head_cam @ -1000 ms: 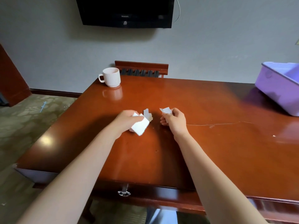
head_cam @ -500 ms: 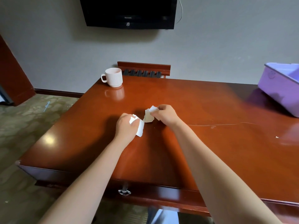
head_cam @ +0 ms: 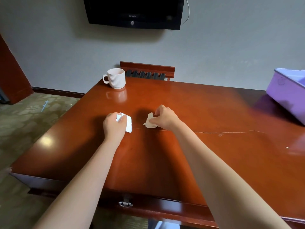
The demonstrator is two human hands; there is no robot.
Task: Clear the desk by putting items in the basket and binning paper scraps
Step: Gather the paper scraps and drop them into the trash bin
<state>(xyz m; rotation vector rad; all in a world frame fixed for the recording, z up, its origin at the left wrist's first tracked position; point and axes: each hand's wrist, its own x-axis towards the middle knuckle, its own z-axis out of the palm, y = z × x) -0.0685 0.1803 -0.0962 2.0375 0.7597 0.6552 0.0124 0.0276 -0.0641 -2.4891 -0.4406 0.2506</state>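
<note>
My left hand (head_cam: 114, 125) grips white paper scraps (head_cam: 128, 123) just above the middle of the reddish wooden desk (head_cam: 206, 154). A little to its right, my right hand (head_cam: 165, 117) holds a crumpled bunch of white scraps (head_cam: 149, 122) against the desk top. The two hands are a short gap apart. The purple plastic basket (head_cam: 287, 95) stands at the desk's far right, partly cut off by the frame edge. No bin is in view.
A white ribbed mug (head_cam: 116, 78) stands at the desk's far left corner. Behind the desk, a wooden chair back (head_cam: 147, 71) rises against the wall, under a wall-mounted TV (head_cam: 133, 12). A tiny white speck (head_cam: 287, 147) lies at the right. A drawer pull (head_cam: 125, 204) hangs from the front edge.
My right hand reached left and gathered the loose scrap between the hands into its bunch. Both hands have since drawn slightly apart, each holding paper.
</note>
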